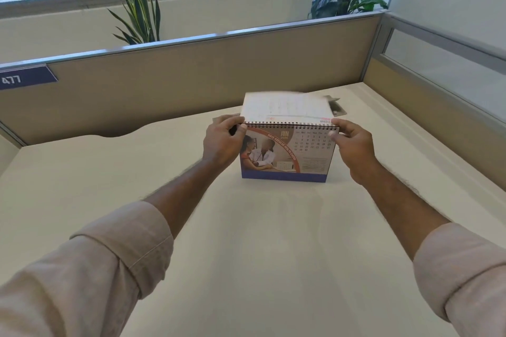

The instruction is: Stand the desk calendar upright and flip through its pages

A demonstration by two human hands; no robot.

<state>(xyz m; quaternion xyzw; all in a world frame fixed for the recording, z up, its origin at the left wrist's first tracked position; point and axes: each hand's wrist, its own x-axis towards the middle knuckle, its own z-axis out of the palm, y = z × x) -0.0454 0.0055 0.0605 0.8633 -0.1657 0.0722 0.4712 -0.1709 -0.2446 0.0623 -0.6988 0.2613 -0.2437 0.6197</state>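
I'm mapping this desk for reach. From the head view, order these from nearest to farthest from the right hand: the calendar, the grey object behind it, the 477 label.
1. Calendar: right hand touches its spiral corner.
2. Grey object: just behind, slightly left.
3. 477 label: far left, on partition.

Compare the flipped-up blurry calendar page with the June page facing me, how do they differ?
The flipped-up page tilts back past the spiral binding and is motion-blurred; the June page faces the camera, sharp. The flipped-up page looks pale and mostly white; the June page carries a colour photo and date grid. Both hang from that binding.
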